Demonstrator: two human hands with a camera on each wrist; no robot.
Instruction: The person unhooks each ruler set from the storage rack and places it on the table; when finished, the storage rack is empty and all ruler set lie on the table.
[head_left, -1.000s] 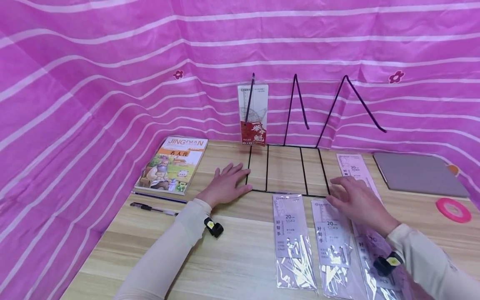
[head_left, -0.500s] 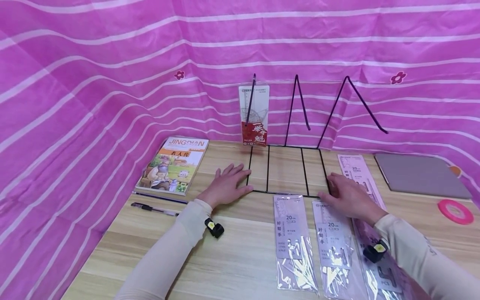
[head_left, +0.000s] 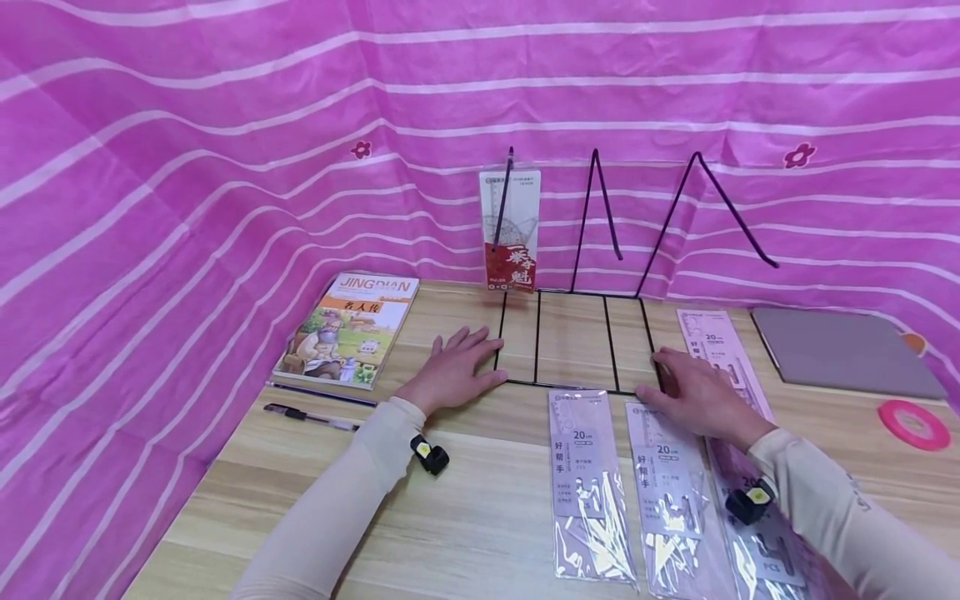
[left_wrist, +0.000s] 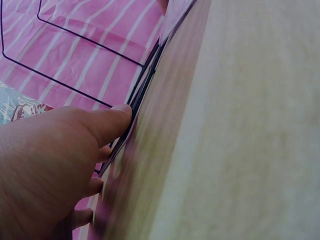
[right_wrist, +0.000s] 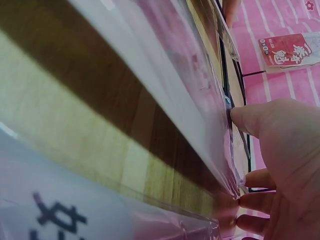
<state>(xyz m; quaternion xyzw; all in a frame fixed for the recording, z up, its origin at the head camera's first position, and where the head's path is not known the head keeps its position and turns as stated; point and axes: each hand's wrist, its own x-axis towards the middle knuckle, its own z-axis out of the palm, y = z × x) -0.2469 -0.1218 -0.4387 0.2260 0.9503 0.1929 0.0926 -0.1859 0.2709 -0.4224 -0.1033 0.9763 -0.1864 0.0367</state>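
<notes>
A black wire display rack [head_left: 573,386] stands on the table, with three upright prongs. From its left prong hangs a packaged ruler set [head_left: 512,233] with a white and red card. My left hand [head_left: 453,372] rests at the rack's front left corner, fingers spread, thumb touching the wire [left_wrist: 142,90]. At the front right corner, my right hand [head_left: 697,392] touches the base with thumb and slightly bent fingers. Under and beside that hand lie pink ruler packs in clear sleeves: one pack [head_left: 581,467] in front of the rack, another pack [head_left: 667,483] below my right thumb.
Left of the rack lies a book [head_left: 348,329], with a pencil [head_left: 322,393] and a pen [head_left: 311,417] in front. Further right are a grey flat case [head_left: 847,350], a pink tape roll [head_left: 912,423] and another ruler pack [head_left: 723,354]. A pink striped cloth [head_left: 225,125] encloses the back.
My right hand has come down and slightly left onto the rack's front right corner. My left hand has stayed at the left corner, and the hung ruler set is unchanged.
</notes>
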